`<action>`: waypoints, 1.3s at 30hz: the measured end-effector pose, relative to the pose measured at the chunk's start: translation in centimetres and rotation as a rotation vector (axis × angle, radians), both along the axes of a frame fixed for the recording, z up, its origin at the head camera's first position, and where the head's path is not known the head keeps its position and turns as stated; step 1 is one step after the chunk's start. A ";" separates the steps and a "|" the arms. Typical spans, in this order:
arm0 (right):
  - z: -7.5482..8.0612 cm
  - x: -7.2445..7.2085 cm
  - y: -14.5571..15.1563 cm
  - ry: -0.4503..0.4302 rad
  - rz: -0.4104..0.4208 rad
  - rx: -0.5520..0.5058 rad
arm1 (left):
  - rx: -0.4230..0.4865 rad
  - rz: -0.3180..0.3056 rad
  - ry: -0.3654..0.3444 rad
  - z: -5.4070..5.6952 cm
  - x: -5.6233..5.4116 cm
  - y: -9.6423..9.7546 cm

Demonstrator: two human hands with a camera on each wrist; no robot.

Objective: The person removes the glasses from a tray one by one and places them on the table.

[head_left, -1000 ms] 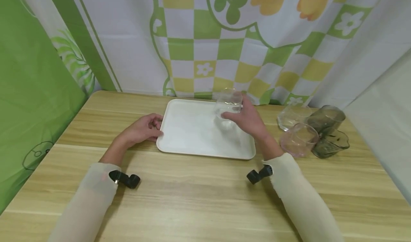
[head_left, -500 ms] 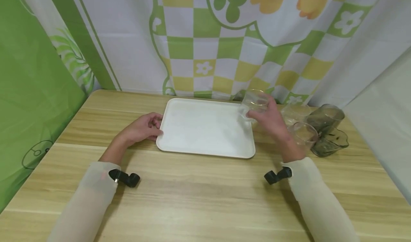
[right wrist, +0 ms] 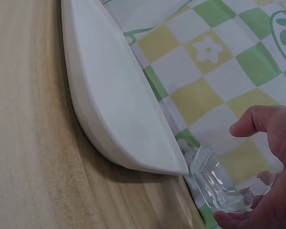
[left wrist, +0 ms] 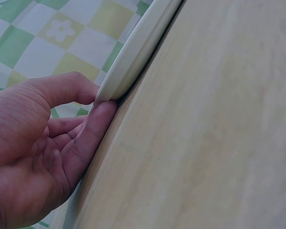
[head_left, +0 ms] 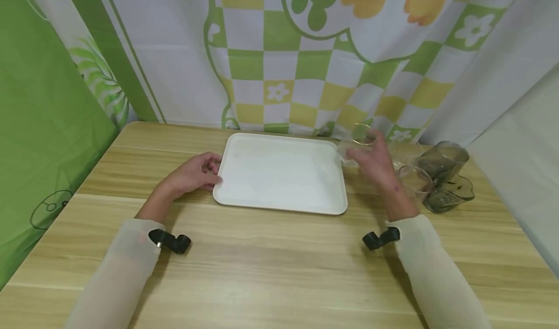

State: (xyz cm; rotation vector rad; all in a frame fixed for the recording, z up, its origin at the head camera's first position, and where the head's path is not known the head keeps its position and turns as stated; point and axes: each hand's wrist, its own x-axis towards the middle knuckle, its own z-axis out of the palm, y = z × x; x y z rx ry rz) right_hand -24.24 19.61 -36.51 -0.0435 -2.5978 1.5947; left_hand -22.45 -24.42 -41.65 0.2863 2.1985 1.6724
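Observation:
My left hand pinches the left rim of a white rectangular tray. In the left wrist view the thumb lies on the rim and a finger is at its underside. My right hand holds a clear drinking glass with a gold-tinted rim, just off the tray's back right corner. In the right wrist view the faceted base of the glass shows beside the tray's corner; whether it touches the table is unclear.
To the right stand a pinkish glass, a dark grey tumbler and a wavy-rimmed smoky glass. Another clear glass is partly hidden behind my right hand. A checked curtain hangs along the table's back edge.
My right hand has carried the clear glass rightward, from above the tray to past its right edge. The left hand and tray have stayed in place.

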 end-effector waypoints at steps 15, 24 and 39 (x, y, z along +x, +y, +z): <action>-0.8 -0.3 0.5 -0.016 -0.044 0.033 | 0.001 0.001 0.000 -0.1 -0.1 -0.1; -1.4 -0.5 0.5 -0.034 -0.058 0.020 | -0.006 0.003 0.004 -0.1 -0.1 -0.1; -1.6 -0.3 0.9 -0.047 -0.045 0.038 | -0.009 0.003 0.002 -0.3 -0.2 -0.2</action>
